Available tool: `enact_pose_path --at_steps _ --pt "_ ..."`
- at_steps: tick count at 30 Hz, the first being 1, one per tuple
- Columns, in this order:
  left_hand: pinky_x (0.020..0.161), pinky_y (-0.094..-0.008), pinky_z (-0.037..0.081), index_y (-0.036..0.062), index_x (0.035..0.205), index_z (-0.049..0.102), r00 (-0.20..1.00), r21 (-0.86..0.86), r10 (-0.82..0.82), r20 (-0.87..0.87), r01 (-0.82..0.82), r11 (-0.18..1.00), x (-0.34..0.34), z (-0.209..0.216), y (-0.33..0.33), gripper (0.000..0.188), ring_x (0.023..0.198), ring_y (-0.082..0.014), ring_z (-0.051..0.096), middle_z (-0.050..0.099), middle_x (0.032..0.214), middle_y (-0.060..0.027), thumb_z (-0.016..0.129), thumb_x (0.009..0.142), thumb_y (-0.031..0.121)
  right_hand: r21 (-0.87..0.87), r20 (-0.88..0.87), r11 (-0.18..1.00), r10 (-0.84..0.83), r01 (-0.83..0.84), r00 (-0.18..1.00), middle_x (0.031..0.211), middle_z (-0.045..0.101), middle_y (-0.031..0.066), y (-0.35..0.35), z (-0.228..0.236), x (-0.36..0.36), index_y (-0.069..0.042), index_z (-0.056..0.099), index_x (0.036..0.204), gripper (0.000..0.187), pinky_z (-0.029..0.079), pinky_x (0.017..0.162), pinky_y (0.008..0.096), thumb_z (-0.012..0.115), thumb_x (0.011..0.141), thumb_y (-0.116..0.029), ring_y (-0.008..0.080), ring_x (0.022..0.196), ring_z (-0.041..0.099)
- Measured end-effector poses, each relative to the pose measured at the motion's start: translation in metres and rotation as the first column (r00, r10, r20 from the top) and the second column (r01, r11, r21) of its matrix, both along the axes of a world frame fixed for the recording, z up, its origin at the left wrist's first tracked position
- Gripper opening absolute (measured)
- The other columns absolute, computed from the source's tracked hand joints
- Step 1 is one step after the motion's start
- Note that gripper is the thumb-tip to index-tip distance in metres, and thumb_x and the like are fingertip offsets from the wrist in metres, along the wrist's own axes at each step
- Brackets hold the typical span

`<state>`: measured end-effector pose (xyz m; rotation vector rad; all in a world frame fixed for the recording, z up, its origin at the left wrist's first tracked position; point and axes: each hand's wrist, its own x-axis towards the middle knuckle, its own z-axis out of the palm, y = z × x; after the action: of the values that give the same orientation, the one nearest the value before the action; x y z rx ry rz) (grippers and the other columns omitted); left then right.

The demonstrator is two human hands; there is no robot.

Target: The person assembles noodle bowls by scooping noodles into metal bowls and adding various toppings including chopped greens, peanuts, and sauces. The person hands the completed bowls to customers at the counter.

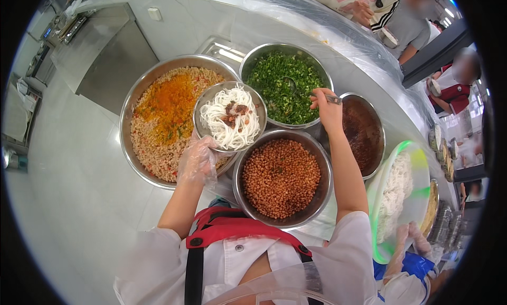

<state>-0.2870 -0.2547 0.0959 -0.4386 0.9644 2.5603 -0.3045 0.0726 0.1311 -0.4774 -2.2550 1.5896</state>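
Note:
My left hand (198, 158), in a clear plastic glove, holds a metal bowl (261, 105) from its near side. White noodles (224, 126) lie in it, topped with a spoonful of brown sauce. My right hand (328, 110), bare, is closed around the handle of a metal spoon (334, 99). The spoon's head rests among chopped greens (280, 67) in a large steel basin (244, 67). Below the noodle bowl sits a steel basin (325, 196) of small brown beans (280, 181). At left, another basin (125, 122) holds a crumbly pale mix with an orange, oily patch.
A pot of dark brown sauce (364, 128) stands beneath and beyond my right forearm. Farther right is a green-rimmed tub (422, 165) of white noodles, with a co-worker's gloved hands (404, 241) near it. People holding bowls stand beyond the plastic-covered counter edge (338, 54).

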Motion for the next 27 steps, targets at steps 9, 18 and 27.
enact_pose_path --at_steps 9,18,27 --pt "0.078 -0.0499 0.056 0.0141 0.138 0.022 0.997 0.005 -0.07 -0.02 0.07 0.998 0.005 0.005 0.0 0.084 0.106 -0.0362 0.055 0.045 0.126 -0.0187 0.043 0.06 -0.009 -0.07 -0.153 0.996 0.034 -0.046 0.988 0.071 0.063 0.0086 -0.031 0.052 0.039 0.002 0.062 0.095 0.022 0.048 0.063 0.027 0.052 0.09 -0.017 0.0128 0.068 0.061" --pt "0.075 -0.0564 0.054 0.0128 0.14 0.022 0.985 0.055 -0.133 -0.113 0.14 0.989 0.003 0.01 0.017 0.084 0.109 -0.0406 0.053 0.042 0.129 -0.0217 0.04 0.06 -0.006 0.843 -0.188 0.511 0.576 -0.17 0.796 0.095 0.059 0.0155 -0.083 0.047 0.103 0.001 0.059 0.097 0.024 0.045 0.066 0.0306 0.06 0.073 -0.005 0.0202 0.072 0.057" --pt "0.063 -0.0462 0.059 0.0111 0.135 0.025 0.975 -0.015 -0.199 -0.103 0.199 0.98 0.011 0.027 0.048 0.076 0.095 -0.0354 0.062 0.051 0.119 -0.0203 0.044 0.063 -0.003 0.908 -0.289 0.418 0.673 -0.028 0.681 0.099 0.059 0.0147 -0.063 0.067 0.134 -0.001 0.06 0.097 0.026 0.045 0.065 0.0335 0.061 0.071 -0.005 0.0217 0.073 0.057"
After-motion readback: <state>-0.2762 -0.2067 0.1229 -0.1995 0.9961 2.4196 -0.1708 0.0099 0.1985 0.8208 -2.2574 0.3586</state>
